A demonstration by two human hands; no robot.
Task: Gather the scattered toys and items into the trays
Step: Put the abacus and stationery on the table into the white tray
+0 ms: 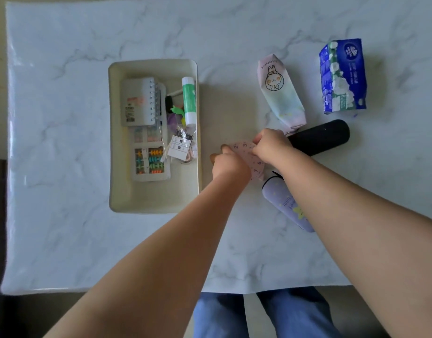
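A cream tray (117, 186) lies on the marble table and holds a spiral notebook (137, 101), a small abacus (149, 161), a green glue stick (189, 100) and several small items. Just right of the tray, my left hand (228, 163) and my right hand (271, 145) both pinch a pink numbered ruler (255, 161). A pastel bunny pencil pouch (281, 93), a black cylinder (322, 136) and a purple case (288, 203) lie around my right hand, the purple case partly hidden by my forearm.
A blue tissue pack (343, 76) lies at the far right. The near part of the tray floor is bare. The table's front edge (161, 289) runs just above my knees.
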